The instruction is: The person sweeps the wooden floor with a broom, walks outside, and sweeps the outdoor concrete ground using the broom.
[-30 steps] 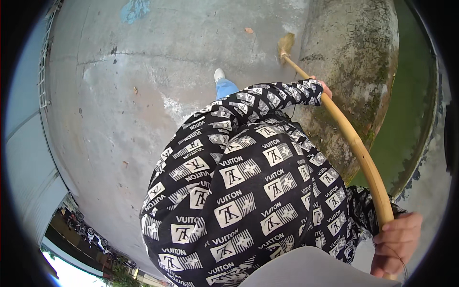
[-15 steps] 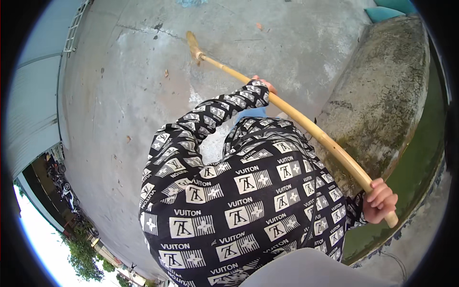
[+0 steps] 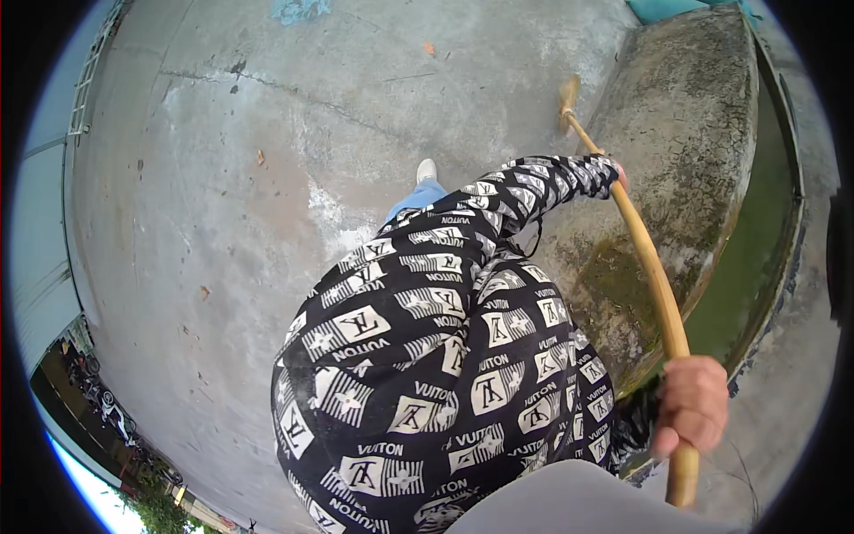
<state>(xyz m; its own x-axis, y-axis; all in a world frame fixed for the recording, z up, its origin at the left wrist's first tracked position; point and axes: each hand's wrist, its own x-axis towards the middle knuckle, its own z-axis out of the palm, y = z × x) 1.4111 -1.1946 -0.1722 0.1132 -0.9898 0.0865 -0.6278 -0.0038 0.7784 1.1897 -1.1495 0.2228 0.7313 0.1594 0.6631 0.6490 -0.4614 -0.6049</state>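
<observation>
Across the left stretch of the concrete floor [image 3: 222, 222] we see scattered leaf bits [image 3: 261, 157] and a crack running toward the far edge. Our white shoe [image 3: 427, 169] stands near the middle. Further right, our left hand [image 3: 616, 171], mostly hidden by its patterned sleeve [image 3: 543, 182], is closed on the bamboo broom handle [image 3: 645, 267] partway down, arm stretched forward. The broom head [image 3: 567, 93] sits at the foot of the mossy concrete kerb [image 3: 685, 151]. Our right hand [image 3: 692, 405], at the lower right, is clenched on the handle's top end, elbow bent close to the body.

As we judge it, the bristles could catch on the kerb's rough edge, and debris could be flicked over into the green water channel [image 3: 743, 267] beyond. The mossy slope looks slippery if we step onto it.
</observation>
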